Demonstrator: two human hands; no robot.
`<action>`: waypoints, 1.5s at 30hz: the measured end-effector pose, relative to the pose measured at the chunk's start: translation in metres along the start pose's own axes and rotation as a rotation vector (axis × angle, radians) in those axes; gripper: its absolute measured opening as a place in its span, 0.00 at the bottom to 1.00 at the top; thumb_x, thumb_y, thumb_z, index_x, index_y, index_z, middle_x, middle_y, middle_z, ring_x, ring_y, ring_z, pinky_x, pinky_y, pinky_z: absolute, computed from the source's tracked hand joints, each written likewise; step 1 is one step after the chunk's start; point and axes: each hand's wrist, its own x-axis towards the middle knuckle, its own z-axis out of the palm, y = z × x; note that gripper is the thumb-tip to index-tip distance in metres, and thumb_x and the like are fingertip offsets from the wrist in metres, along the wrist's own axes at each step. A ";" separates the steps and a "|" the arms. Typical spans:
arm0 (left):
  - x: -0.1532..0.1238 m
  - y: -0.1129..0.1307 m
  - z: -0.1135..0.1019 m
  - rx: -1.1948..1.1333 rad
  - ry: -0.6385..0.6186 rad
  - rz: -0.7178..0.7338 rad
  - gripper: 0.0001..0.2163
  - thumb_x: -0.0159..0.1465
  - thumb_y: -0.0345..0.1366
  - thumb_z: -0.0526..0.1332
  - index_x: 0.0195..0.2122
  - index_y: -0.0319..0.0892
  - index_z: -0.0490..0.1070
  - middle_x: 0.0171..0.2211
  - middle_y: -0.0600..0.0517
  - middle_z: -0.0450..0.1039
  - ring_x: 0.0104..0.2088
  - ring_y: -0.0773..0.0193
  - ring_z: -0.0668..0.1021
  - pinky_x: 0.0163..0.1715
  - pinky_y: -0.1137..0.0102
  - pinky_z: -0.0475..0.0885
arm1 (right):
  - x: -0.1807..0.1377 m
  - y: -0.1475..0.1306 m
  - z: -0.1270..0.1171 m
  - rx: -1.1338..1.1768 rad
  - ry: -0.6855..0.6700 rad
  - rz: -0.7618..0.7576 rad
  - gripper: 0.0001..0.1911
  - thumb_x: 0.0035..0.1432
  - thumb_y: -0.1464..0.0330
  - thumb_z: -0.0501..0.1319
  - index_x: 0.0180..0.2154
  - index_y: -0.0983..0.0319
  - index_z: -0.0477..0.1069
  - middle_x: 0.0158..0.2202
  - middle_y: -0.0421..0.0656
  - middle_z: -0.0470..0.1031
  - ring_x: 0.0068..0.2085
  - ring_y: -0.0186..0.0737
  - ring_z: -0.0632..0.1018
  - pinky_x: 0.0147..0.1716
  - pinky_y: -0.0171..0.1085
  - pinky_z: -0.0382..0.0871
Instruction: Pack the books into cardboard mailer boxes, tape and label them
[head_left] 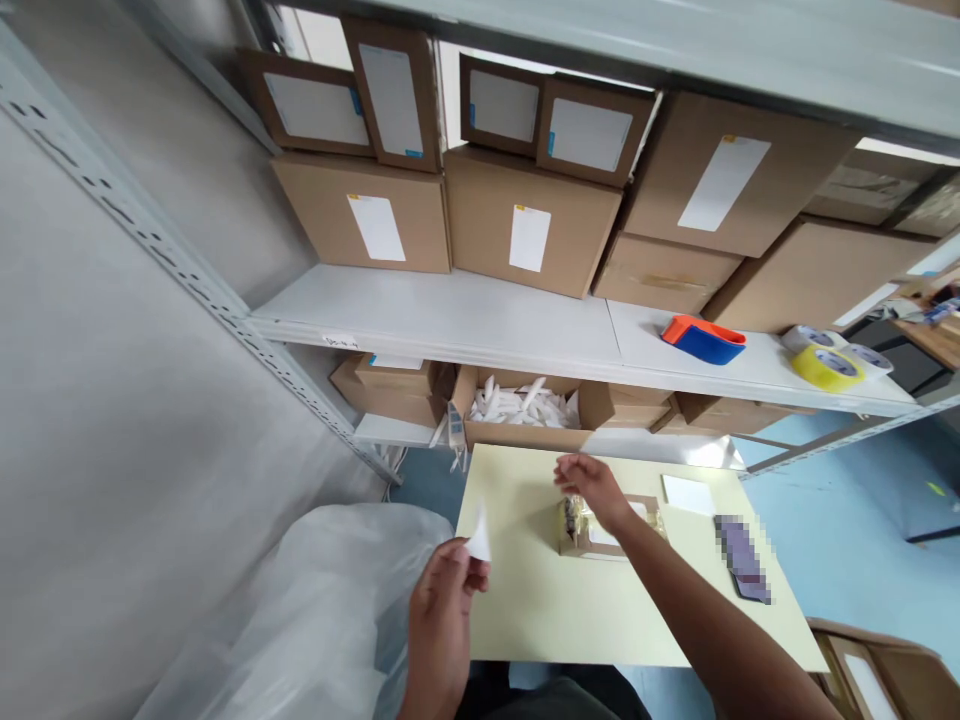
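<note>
My left hand (448,595) is closed, pinching a small white slip of paper (478,540) that curls upward to a point over the table's left side. My right hand (589,482) hovers at the far side of a small cardboard box (589,540). Its fingers are bunched together and slightly blurred, so anything between them is hidden. Shiny yellowish tape wraps both ends of the box, and a white label shows on it. My right forearm covers part of the box. Both rest over a pale yellow table (517,620).
On the table's right lie a white card stack (688,495) and a phone (744,560). Behind stands an open carton (525,437) of white rolled pieces. The shelf (465,300) above holds boxes, an orange-blue band (703,340) and tape rolls (827,367). Plastic sheeting (330,600) bulges at left.
</note>
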 end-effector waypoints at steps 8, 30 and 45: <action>-0.039 -0.056 0.063 0.817 -0.791 0.657 0.09 0.69 0.35 0.57 0.41 0.47 0.77 0.38 0.51 0.80 0.38 0.63 0.80 0.40 0.71 0.74 | -0.145 0.044 -0.038 0.302 0.125 0.138 0.16 0.55 0.57 0.72 0.34 0.60 0.72 0.31 0.37 0.72 0.33 0.35 0.74 0.35 0.37 0.73; 0.045 -0.139 0.147 0.562 -0.360 -0.022 0.13 0.57 0.44 0.65 0.39 0.43 0.69 0.35 0.50 0.76 0.32 0.63 0.78 0.32 0.69 0.73 | -0.064 0.081 -0.152 0.269 0.318 0.219 0.20 0.47 0.56 0.72 0.40 0.60 0.78 0.41 0.44 0.77 0.43 0.45 0.76 0.39 0.42 0.77; 0.033 -0.144 0.145 1.348 -0.464 0.740 0.13 0.65 0.34 0.57 0.48 0.43 0.76 0.53 0.41 0.76 0.53 0.49 0.77 0.55 0.55 0.71 | -0.063 0.094 -0.178 -0.301 0.294 0.024 0.26 0.58 0.63 0.61 0.57 0.60 0.72 0.54 0.51 0.77 0.48 0.50 0.80 0.50 0.52 0.75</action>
